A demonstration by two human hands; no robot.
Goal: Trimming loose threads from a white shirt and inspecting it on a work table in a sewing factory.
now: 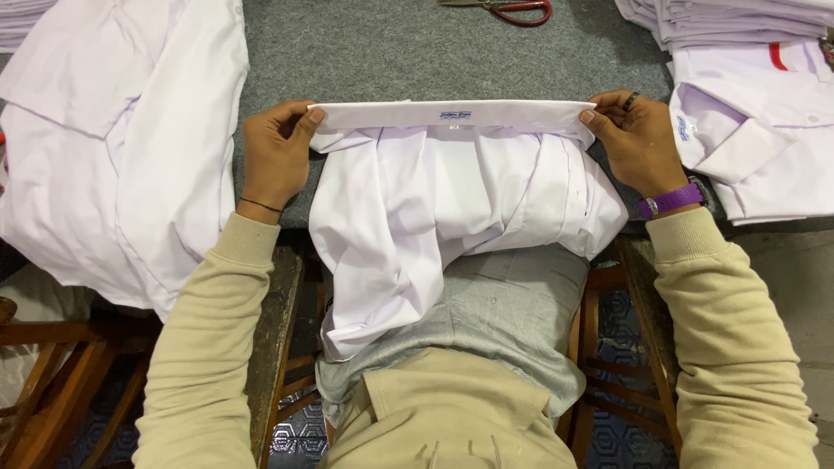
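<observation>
Fingers (306,120) of the left hand (276,155) pinch one end of the white shirt's (434,208) collar (452,114), and the right hand (638,143) pinches the other end. Its body hangs off the grey bench (391,52) onto the lap. It looks soft, light and floppy; the stiff collar seems best to hold. Red scissors (519,10) and shirt piles (738,22) lie nearby.

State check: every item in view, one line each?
White shirt: collar stretched flat, body hanging off the table edge.
Left hand: gripping the collar's left end.
Right hand: gripping the collar's right end.
Scissors: lying flat, apparently closed.
Folded shirts: stacked.
</observation>
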